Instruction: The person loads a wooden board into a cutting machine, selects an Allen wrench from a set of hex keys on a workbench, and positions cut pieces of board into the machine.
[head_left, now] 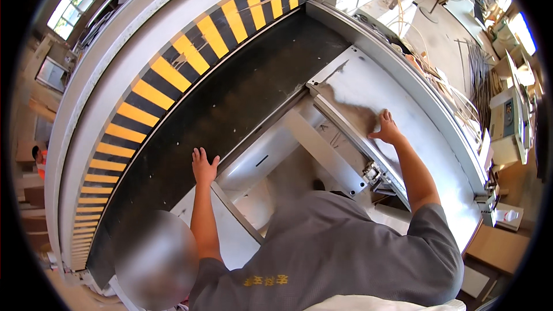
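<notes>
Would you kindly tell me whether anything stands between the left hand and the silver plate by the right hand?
Yes: straight across from the left hand, a slanted flat metal bar comes first, then the rail along the near edge of the silver plate.

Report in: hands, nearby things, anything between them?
Left hand open over black machine bed. Right hand open over silver metal table. Flat metal bar between them.
</notes>
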### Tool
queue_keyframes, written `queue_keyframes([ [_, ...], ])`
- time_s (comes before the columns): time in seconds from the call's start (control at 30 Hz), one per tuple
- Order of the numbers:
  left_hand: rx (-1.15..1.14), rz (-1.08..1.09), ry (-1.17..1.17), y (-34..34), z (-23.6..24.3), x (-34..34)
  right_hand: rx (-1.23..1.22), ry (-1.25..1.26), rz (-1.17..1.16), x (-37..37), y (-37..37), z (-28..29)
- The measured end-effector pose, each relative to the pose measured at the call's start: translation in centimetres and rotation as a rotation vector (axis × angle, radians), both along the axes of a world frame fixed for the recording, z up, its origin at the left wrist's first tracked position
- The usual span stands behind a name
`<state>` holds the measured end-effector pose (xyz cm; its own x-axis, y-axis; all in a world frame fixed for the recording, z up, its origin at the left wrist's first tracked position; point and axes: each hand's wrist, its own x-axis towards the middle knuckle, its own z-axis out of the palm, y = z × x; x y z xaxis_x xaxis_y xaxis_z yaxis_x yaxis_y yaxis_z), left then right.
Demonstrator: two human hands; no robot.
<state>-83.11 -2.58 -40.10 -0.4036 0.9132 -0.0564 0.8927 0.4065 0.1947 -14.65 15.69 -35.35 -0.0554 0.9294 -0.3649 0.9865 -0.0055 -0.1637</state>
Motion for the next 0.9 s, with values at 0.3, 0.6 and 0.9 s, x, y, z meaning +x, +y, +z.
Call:
queue_keyframes([
  [0.3,0.081,-0.015,-0.103,-4.3,-0.3,4.2,0.003,0.045,0.051,0.7,0.7,-0.5],
  [0.6,0.276,0.229,-0.402,-25.7,0.4,29.7,0.157,0.053,0.130,1.2,-1.1,-1.5],
  [0.9,-0.309,0.246,-0.915,-38.6,1.3,48.2,0.238,0.897,0.476,3.8,-18.1,-1.5],
])
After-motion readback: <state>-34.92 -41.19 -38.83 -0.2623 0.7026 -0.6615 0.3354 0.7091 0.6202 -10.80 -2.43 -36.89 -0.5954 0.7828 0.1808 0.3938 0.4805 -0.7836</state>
